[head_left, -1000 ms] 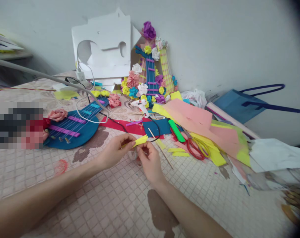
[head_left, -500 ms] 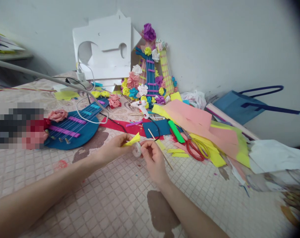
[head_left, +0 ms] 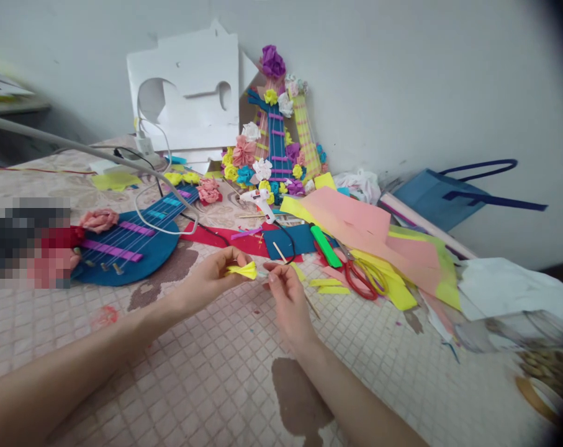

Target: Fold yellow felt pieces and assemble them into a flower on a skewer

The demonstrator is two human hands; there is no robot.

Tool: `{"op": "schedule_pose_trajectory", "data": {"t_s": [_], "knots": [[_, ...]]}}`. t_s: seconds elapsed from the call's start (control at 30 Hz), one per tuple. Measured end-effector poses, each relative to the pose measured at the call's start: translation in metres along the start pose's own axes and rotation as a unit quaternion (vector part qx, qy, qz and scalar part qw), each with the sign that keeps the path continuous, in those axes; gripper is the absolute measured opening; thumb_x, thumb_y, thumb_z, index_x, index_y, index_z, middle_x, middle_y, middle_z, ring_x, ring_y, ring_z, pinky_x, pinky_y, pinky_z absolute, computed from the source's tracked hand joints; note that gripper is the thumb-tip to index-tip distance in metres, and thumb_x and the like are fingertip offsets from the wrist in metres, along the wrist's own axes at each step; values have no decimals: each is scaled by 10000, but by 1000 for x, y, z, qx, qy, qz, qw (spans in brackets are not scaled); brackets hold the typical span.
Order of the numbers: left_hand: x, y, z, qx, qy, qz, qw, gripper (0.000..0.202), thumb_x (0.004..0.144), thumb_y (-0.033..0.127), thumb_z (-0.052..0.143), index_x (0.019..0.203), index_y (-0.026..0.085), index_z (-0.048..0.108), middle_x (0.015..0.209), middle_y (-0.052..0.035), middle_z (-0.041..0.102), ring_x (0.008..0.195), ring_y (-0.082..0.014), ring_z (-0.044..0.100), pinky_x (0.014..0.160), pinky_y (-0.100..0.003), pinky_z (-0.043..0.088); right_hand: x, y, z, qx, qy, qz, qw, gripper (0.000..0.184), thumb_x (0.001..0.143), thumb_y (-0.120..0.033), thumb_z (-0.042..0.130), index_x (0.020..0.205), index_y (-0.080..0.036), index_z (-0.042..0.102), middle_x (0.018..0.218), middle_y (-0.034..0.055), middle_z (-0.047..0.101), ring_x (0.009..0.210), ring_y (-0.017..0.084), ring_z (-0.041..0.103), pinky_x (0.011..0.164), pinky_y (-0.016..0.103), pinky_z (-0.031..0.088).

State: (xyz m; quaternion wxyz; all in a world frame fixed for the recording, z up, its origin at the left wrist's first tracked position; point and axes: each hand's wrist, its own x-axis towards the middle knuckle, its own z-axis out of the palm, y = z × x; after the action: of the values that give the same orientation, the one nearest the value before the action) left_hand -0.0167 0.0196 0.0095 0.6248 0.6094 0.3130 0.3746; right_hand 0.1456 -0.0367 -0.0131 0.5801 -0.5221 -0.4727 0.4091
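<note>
Near the middle of the table, my left hand (head_left: 216, 273) is closed on a folded piece of yellow crepe paper (head_left: 244, 270), which fans out toward the right. My right hand (head_left: 288, 295) faces it a short way off, thumb and fingers pinched together. A small clear roll (head_left: 262, 272) shows only as a pale edge at the right fingertips; most of it is hidden. Behind the right hand a thin wooden stick (head_left: 313, 306) lies on the tiled-pattern tablecloth.
A white glue gun (head_left: 259, 202) sits beyond the hands. To its right are red-handled scissors (head_left: 360, 279), a green cutter (head_left: 325, 245) and pink paper sheets (head_left: 351, 208). A blue paper guitar (head_left: 132, 248) lies left. Flower-covered guitars (head_left: 277, 143) lean against the wall.
The clear roll has turned from face-on to nearly edge-on between the hands. The yellow paper has dropped slightly and now points right. The whole view has shifted a little.
</note>
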Motion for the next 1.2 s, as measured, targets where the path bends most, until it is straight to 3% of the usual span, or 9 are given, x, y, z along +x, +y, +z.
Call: {"op": "schedule_pose_trajectory", "data": {"t_s": [0.23,0.37,0.47,0.57,0.67,0.77,0.93,1.07,1.2], "knots": [[-2,8,3,-59,-3,-35,998,214,729,287,689,852,167,563,806,0,613,748,-127,576,750,-277,455,1,-8,-8,10,-38,-35,999,209,904,-371,495,1066,-254,554,1105,42,587,801,134,576,703,272,483],[-1,10,5,-120,-10,-36,992,228,684,280,742,844,165,626,823,-9,619,713,-114,558,715,-255,459,1,-14,-11,3,-125,-54,991,218,914,-391,468,962,-252,628,1126,42,544,725,116,572,675,277,498],[-1,9,5,-141,-1,-61,988,227,677,266,752,850,164,646,878,-25,636,719,-110,560,725,-259,468,6,-15,-19,-24,-155,-74,985,194,908,-372,481,938,-252,631,1110,44,535,729,122,561,683,291,504],[0,3,2,-123,10,-122,985,253,699,245,736,922,160,652,849,-23,633,702,-105,551,702,-250,469,20,-15,-43,-135,-94,-149,975,192,911,-346,473,943,-245,633,1095,63,543,868,169,567,719,313,501],[0,-7,-1,-127,-7,-173,977,242,714,227,736,926,147,651,893,-33,641,639,-78,520,616,-216,451,46,-12,-82,-313,72,-234,917,185,901,-338,473,905,-225,620,958,61,566,908,195,563,774,341,496],[0,-12,-1,-189,-23,-196,962,199,788,269,693,939,148,644,1068,-70,642,652,-61,532,624,-203,461,73,-3,-121,-357,155,-234,891,182,874,-325,486,881,-189,606,962,92,517,891,222,537,801,395,479],[-1,-13,2,-249,-26,-230,941,144,856,272,621,905,137,630,1089,-99,649,720,-88,591,674,-226,495,93,20,-150,-414,160,-211,871,120,811,-272,525,826,-180,600,962,100,483,813,223,535,785,411,486],[-1,-15,2,-255,8,-260,931,106,828,242,651,871,151,618,972,-57,649,736,-95,600,687,-227,502,92,25,-151,-439,142,-199,864,111,769,-282,578,821,-191,614,936,83,498,782,226,536,808,432,473],[-3,-14,4,-260,-2,-259,930,161,758,232,732,816,156,602,793,5,589,641,-61,540,629,-189,469,85,13,-141,-437,152,-206,862,206,792,-320,575,928,-171,613,980,102,517,769,216,537,797,425,470]]}}
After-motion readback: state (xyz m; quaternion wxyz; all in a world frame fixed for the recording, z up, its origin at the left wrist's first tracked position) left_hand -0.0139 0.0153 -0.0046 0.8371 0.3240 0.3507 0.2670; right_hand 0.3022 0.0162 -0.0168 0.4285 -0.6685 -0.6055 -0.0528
